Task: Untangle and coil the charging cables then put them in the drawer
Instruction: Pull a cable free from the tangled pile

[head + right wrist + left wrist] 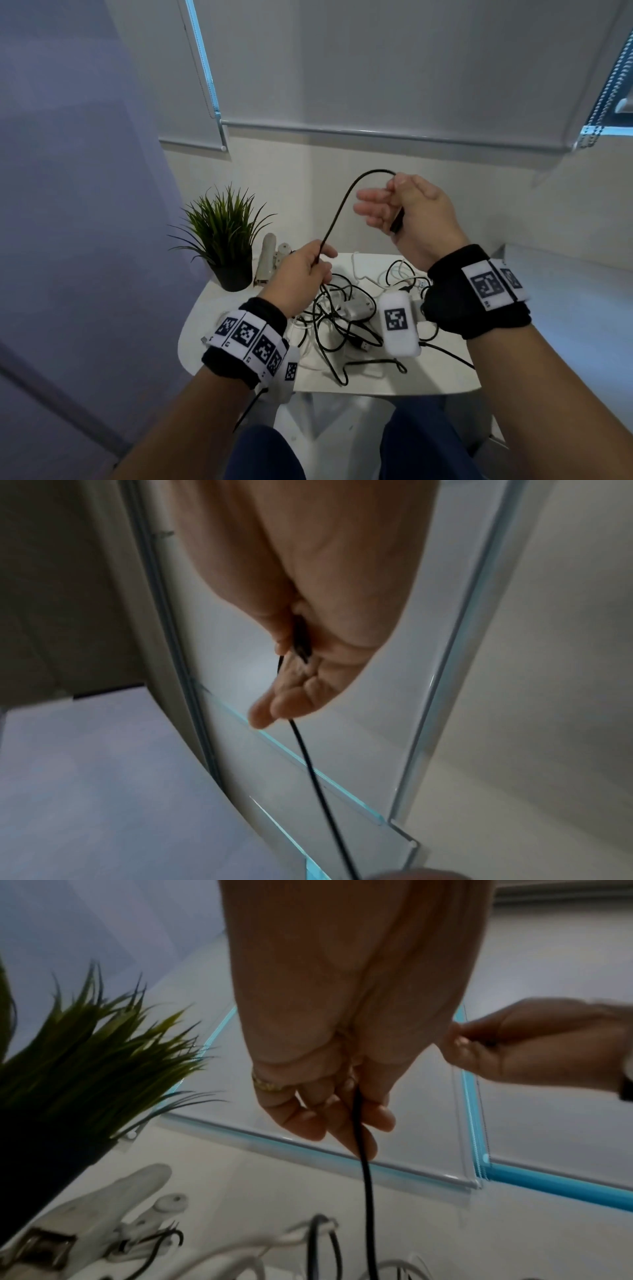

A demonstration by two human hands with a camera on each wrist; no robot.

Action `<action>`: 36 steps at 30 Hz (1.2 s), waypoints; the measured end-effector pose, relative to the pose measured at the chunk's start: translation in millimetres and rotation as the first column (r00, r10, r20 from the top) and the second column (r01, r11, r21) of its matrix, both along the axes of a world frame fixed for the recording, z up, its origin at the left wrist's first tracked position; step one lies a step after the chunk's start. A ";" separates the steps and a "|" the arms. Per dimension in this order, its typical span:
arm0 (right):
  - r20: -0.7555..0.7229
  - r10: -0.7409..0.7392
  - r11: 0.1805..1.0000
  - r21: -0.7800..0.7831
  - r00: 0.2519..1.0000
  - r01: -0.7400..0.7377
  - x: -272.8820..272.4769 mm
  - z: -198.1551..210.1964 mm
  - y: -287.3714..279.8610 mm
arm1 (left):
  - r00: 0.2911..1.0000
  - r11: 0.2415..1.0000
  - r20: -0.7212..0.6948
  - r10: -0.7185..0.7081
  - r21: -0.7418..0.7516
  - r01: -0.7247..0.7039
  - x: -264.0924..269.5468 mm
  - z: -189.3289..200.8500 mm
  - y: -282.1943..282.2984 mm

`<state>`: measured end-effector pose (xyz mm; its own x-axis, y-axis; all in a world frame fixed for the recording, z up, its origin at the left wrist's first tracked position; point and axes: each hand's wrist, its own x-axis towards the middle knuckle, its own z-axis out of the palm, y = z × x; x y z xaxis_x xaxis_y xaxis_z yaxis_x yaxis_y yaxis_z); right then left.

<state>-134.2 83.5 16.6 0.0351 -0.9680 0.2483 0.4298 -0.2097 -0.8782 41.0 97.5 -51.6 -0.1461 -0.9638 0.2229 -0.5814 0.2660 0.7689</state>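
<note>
A black charging cable (337, 212) arcs in the air between my two hands. My right hand (394, 205), raised above the table, pinches the cable near its black plug (397, 222) with thumb and forefinger, the other fingers spread out. The plug (301, 639) lies against the palm in the right wrist view. My left hand (308, 270) grips the same cable (363, 1150) lower down, just above a tangle of black and white cables (342, 318) on the small white table (445, 377). No drawer is in view.
A potted green plant (222, 236) stands at the table's back left, with a white clip-like gadget (269, 258) beside it. A white adapter (356, 305) lies in the tangle. Closed blinds (342, 68) cover the window behind. My knees sit below the table's front edge.
</note>
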 end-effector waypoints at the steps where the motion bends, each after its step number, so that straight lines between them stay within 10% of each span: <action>1: 0.085 0.034 0.999 -0.001 0.996 -0.034 -1.1 3.8 1.5 | 0.999 0.999 0.019 -0.029 0.027 0.029 -3.4 -1.9 2.2; 5: 0.149 0.029 0.999 -0.031 0.988 -0.024 -5.5 4.6 -0.4 | 0.973 0.973 0.123 -0.197 0.150 0.178 -15.0 -4.0 9.6; 8: -0.112 -0.105 0.992 -0.076 0.988 0.097 -10.4 -5.1 -8.7 | 0.946 0.945 0.116 -0.303 0.162 0.283 -19.9 4.3 16.3; 12: -0.573 -0.339 0.936 -0.287 0.747 0.204 -18.1 -17.5 -9.4 | 0.961 0.963 0.062 -0.270 -0.008 0.270 -14.6 19.7 15.7; 18: -0.784 -0.097 0.988 -0.149 0.613 -0.035 -10.3 -14.8 4.3 | 0.983 0.956 -0.127 -0.130 -0.278 0.090 -15.9 37.5 9.2; 24: -0.760 -0.095 0.980 -0.183 0.643 -0.072 -12.4 -15.3 16.1 | 0.980 0.943 -0.200 0.003 -0.326 -0.069 -24.0 40.7 -8.9; 29: -0.516 -0.076 0.994 -0.103 0.853 0.027 -27.1 -11.8 14.3 | 0.931 0.987 -0.353 0.096 -0.084 -0.134 -21.4 23.2 -17.7; 36: -0.037 -0.006 0.998 -0.070 0.999 0.003 -30.6 3.7 11.4 | 0.977 0.956 -0.081 -0.199 0.201 0.212 -41.4 4.8 6.6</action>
<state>-164.8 94.9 20.3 0.0414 -0.9484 0.3144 0.3963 -0.2732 -0.8765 -0.4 104.1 -46.8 -0.3384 -0.9403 0.0355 -0.4827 0.2058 0.8513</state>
